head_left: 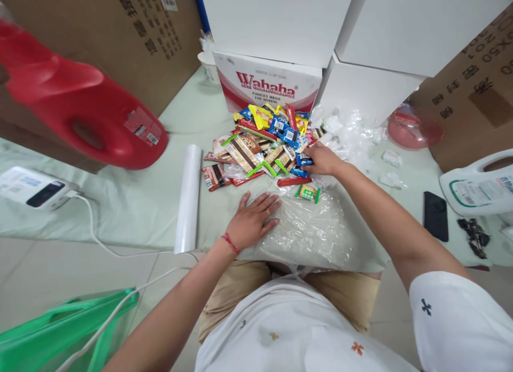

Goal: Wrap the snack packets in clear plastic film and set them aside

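Observation:
A heap of wrapped snacks [262,142] lies in front of the Wahaha carton, with blue, yellow, red and brown-striped packets mixed together. At the heap's right edge my right hand [323,159] is closed on a blue snack packet [303,160], its fingertips partly hidden. My left hand [253,218] rests flat with fingers stretched out, on the left edge of a clear plastic bag [308,233]. A green-ended biscuit packet [308,193] lies at the bag's far edge, just nearer to me than the heap.
A white roll [187,198] lies left of my left hand. Behind the heap stands the Wahaha carton [268,83]. Crumpled clear plastic [352,131] and a phone [435,216] lie to the right. A red jug [88,99] and a white device [34,187] occupy the left.

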`<move>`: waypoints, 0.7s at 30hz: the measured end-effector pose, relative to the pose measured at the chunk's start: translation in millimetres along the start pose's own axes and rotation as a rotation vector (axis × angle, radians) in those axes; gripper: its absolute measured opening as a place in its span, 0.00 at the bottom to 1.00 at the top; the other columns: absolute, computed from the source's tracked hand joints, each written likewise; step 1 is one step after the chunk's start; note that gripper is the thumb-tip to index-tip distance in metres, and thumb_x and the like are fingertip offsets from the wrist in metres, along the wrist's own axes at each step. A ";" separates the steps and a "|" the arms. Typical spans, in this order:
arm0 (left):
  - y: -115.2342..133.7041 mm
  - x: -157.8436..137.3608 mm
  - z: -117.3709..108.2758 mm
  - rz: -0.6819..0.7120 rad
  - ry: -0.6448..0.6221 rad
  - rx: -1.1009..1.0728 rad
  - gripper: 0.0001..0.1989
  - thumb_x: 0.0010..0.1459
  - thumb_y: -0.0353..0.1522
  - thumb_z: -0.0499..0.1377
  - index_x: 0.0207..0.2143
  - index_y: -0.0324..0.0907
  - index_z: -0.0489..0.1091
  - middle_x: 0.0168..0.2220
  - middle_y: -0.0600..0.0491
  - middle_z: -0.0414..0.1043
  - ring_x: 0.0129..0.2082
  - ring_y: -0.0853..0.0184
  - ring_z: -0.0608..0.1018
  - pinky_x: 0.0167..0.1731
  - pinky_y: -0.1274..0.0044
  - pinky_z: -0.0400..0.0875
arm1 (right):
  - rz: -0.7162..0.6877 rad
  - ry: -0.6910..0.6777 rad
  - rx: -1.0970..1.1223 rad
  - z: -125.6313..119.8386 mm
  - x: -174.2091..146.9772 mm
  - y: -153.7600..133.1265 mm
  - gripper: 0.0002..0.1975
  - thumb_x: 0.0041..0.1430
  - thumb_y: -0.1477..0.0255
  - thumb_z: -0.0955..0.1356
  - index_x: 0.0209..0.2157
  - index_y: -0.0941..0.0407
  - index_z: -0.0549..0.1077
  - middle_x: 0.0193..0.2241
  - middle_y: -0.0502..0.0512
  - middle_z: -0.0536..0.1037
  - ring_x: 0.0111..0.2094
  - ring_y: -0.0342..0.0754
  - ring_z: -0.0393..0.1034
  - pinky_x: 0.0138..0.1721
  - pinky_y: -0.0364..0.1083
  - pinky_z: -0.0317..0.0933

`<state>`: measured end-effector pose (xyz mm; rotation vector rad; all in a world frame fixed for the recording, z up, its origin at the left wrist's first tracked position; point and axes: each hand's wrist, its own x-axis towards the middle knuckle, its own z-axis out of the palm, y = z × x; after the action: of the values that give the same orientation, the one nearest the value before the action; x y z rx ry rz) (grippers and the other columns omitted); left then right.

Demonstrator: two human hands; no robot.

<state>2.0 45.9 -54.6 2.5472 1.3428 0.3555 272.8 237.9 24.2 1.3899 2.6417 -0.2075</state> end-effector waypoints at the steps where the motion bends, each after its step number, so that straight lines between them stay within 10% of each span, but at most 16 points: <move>1: -0.2 0.0 0.2 0.001 0.001 0.000 0.26 0.72 0.44 0.50 0.69 0.53 0.60 0.71 0.50 0.60 0.72 0.55 0.62 0.71 0.48 0.38 | 0.007 -0.015 -0.016 -0.8 -1.3 -5.3 0.22 0.61 0.60 0.69 0.51 0.60 0.75 0.48 0.67 0.79 0.54 0.64 0.65 0.53 0.54 0.60; 13: 1.3 0.8 -1.0 -0.005 -0.002 0.020 0.25 0.72 0.42 0.49 0.69 0.53 0.60 0.71 0.50 0.60 0.71 0.55 0.62 0.71 0.48 0.40 | 0.437 -0.140 0.055 -6.8 14.6 -65.8 0.31 0.61 0.52 0.68 0.57 0.59 0.76 0.57 0.70 0.76 0.61 0.69 0.65 0.55 0.58 0.64; 17: 2.3 0.5 -1.4 -0.013 -0.003 0.016 0.26 0.72 0.43 0.49 0.70 0.54 0.60 0.71 0.50 0.60 0.71 0.55 0.62 0.71 0.48 0.40 | 0.422 -0.206 0.045 -18.5 10.6 -67.2 0.26 0.58 0.63 0.73 0.57 0.59 0.75 0.57 0.70 0.75 0.59 0.69 0.65 0.56 0.61 0.62; 21: 1.3 0.2 -1.5 -0.002 -0.003 -0.009 0.27 0.72 0.44 0.49 0.70 0.53 0.59 0.71 0.49 0.59 0.72 0.54 0.61 0.71 0.47 0.38 | 0.233 0.034 -0.026 -33.8 -36.0 -55.4 0.17 0.55 0.71 0.73 0.47 0.60 0.79 0.48 0.72 0.78 0.57 0.70 0.62 0.59 0.68 0.53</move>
<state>2.6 45.4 -52.8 2.5373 1.3401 0.3570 245.0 184.3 67.3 1.6898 2.4695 -0.1231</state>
